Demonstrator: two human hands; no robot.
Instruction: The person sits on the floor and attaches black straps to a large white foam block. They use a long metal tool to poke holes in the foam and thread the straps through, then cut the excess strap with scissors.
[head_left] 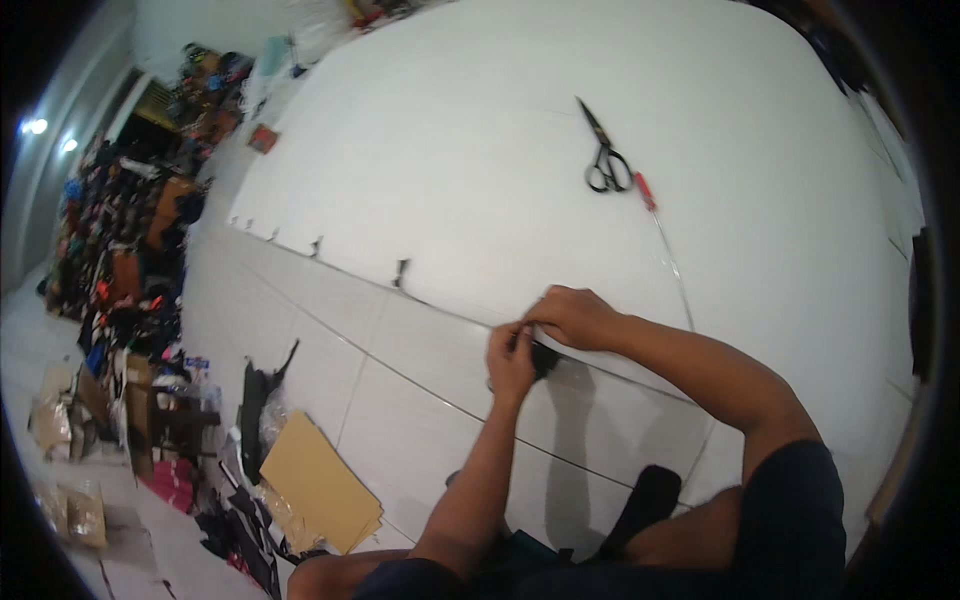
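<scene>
At the near edge of a big white sheet (480, 160), both my hands meet with their fingers close together. My left hand (511, 365) pinches a small black strip (543, 360), part of which shows beneath the fingers. My right hand (578, 318) is closed at the same spot, its fingertips partly hidden against the left ones. Farther left along that edge, short black strips (402, 272) stick up at intervals. Black-handled scissors (606, 165) lie on the sheet beyond my right hand. Beside them is a red-handled tool (644, 192) with a long thin shaft.
Pale tiled floor (420, 375) runs along the sheet's near side. At lower left lie a tan board (318, 482), black scraps (258, 400) and clear plastic. A tall heap of mixed dark and coloured items (120, 240) stands at far left.
</scene>
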